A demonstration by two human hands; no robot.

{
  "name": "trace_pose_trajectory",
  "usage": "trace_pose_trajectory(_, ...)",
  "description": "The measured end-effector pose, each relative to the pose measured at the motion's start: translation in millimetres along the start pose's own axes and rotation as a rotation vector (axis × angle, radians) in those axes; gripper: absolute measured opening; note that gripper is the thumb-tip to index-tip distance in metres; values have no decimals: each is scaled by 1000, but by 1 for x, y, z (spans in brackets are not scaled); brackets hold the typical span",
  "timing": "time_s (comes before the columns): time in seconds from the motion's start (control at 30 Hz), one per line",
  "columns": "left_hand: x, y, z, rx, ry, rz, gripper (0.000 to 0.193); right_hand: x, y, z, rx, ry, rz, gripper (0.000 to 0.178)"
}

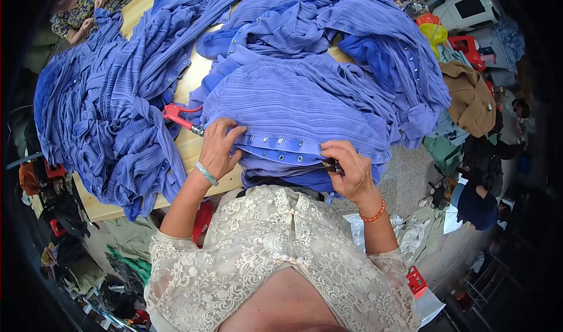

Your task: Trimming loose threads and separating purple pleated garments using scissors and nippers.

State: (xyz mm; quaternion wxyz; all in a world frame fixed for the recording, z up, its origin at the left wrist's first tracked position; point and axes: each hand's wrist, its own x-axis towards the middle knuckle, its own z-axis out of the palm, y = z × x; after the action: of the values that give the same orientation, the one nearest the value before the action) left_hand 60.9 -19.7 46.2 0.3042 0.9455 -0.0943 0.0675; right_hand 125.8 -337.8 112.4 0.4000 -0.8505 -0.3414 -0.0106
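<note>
Garment (293, 97), bluish purple and ribbed, lies on the surface (94, 206) right in front of the person, its eyelet strip (264, 154) stretched between the two hands. Left hand (220, 147) is at the strip's left end, thumb and forefinger a bit apart on the cloth (can't tell if they're really pinching it). Right hand (350, 169) is over toward the other end, fingers curled around a small dark tool (334, 167), mostly hidden, with the forefinger right by the strip. A red air gun (179, 116) sits just past the left hand, tilted toward the far left. More of the same cloth is heaped in a big pile (111, 109) on the left, and another person (88, 4) is near it at upper left.
</note>
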Motion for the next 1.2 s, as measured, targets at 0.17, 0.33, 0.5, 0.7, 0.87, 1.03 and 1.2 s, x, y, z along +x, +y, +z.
trace_pose_trajectory(0.17,-15,-21,18,9,-57,-54,36,-8,0,-3,-121,-67,-80,27)
trace_pose_trajectory(0.33,-27,-25,5,0,134,-54,36,-21,-5,-1,-133,-150,-33,24)
trace_pose_trajectory(0.5,-31,-14,-23,-136,289,-69,31,-32,2,8,-131,-85,-12,31)
trace_pose_trajectory(0.7,-24,1,-40,-159,305,-83,29,-32,6,14,-149,-21,-42,30)
trace_pose_trajectory(0.87,-25,3,-52,-222,314,-126,28,-28,2,19,-161,86,14,39)
trace_pose_trajectory(1.03,-1,25,-73,-374,429,26,21,-10,-13,25,-68,99,-28,58)
trace_pose_trajectory(1.2,32,52,-104,-397,518,205,31,19,-25,29,42,138,1,67)
